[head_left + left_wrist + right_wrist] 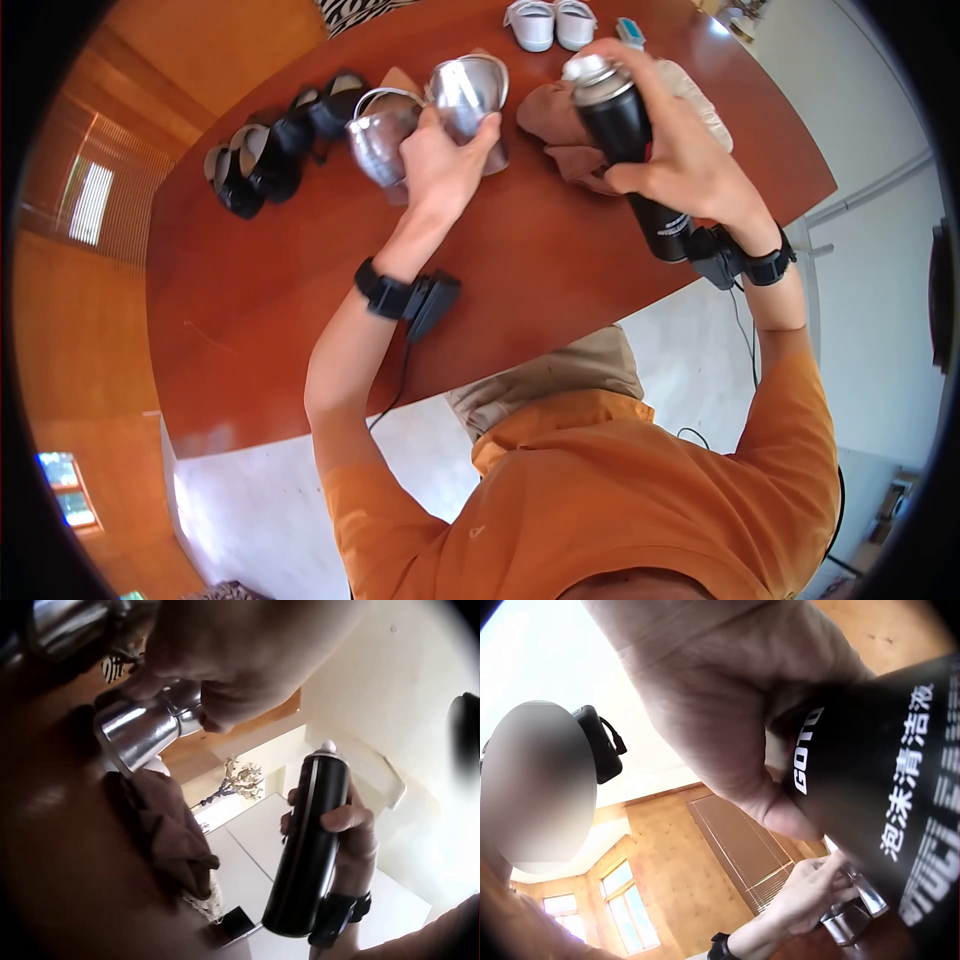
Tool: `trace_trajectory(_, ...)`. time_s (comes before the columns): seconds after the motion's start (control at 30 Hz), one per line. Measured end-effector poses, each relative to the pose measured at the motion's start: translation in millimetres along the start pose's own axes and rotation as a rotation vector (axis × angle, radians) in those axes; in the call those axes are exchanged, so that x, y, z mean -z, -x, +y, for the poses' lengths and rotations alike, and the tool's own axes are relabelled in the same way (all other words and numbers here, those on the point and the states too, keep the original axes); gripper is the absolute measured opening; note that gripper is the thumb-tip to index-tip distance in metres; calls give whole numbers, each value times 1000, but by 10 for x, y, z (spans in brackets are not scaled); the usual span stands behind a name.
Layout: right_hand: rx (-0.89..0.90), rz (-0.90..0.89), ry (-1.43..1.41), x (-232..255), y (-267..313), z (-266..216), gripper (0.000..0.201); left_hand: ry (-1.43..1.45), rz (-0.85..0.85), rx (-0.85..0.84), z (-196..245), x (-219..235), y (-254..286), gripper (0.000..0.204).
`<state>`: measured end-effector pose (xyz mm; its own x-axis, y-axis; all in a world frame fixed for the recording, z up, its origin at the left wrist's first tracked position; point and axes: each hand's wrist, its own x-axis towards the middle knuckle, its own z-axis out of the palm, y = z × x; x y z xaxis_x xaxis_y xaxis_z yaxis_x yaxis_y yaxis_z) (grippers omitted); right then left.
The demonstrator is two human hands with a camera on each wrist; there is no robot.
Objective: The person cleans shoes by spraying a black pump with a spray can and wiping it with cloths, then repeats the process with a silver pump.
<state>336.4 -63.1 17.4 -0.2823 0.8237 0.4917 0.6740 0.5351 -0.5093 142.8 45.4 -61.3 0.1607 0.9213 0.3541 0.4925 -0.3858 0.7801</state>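
Note:
My left hand point(440, 165) grips a pair of shiny silver shoes point(470, 95) at their heel ends, fingers over the backs. The shoes stand side by side at the table's far middle. In the left wrist view one silver shoe point(142, 731) shows under the fingers. My right hand point(685, 145) is wrapped round a black spray can point(615, 125) with a white nozzle, tilted above the table. White lettering covers the can's label point(907, 772) in the right wrist view. Behind the can lies a crumpled pinkish-brown cloth point(550, 115), partly hidden by it.
Several black shoes point(265, 165) are lined up at the far left of the reddish wooden table point(270, 290). A pair of white shoes point(533, 25) stands at the back edge, beside a small blue-and-white item point(630, 33). Cables hang from both wrist cameras.

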Motion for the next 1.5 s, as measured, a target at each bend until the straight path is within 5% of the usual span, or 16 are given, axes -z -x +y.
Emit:
trace_trajectory(0.17, -255, 86, -44, -3, -107, -132, 81, 140, -23, -102, -72, -227, 14, 66)
trace_trajectory(0.23, 79, 69, 424, 56, -163, -65, 91, 6, -76, -97, -132, -194, 27, 68)
trace_trajectory(0.27, 66, 67, 416, 39, -161, -57, 91, -124, -129, -105, -132, -160, 44, 69)
trace_trajectory(0.33, -20, 37, 259, -21, -199, -55, 92, -361, 160, -611, -277, -12, 106, 64)
trace_trajectory(0.37, 92, 31, 288, -8, -246, -57, 89, -316, 177, -499, -124, 184, 202, 56)
trace_trajectory(0.4, 67, 35, 279, -32, -232, -80, 89, -440, 352, -676, -182, 338, 152, 55)
trace_trajectory(0.5, -444, -303, -152, -30, -285, -287, 86, -345, 357, -316, -381, 589, 157, 58)
trace_trajectory(0.6, -105, -189, -263, -374, -310, -206, 83, -124, 153, -53, -622, 632, 2, 59)
trace_trajectory(0.63, -156, -280, -213, -343, -313, -217, 90, 41, 23, 47, -668, 630, -28, 60)
trace_trajectory(0.77, -20, -95, -162, -579, -234, -149, 72, 102, 70, -16, -698, 624, -27, 53)
trace_trajectory(0.83, -20, -97, -195, -577, -226, -155, 73, 418, 47, 220, -506, 708, 76, 41)
trace_trajectory(0.93, -14, -81, -217, -587, -235, -111, 73, 479, 42, 359, -415, 838, 151, 38)
trace_trajectory(1.0, 39, 6, -156, -606, -296, -70, 74, 474, 41, 367, -411, 915, 191, 39)
trace_trajectory(1.03, -139, -68, -273, -578, -280, -91, 79, 491, 31, 370, -386, 952, 227, 39)
trace_trajectory(1.33, 38, -57, -99, -619, -352, 24, 77, 428, 44, 344, -262, 1321, 466, 36)
trace_trajectory(1.5, -247, -103, -106, -392, -499, -102, 79, 261, -3, 71, -203, 1503, 650, 35)
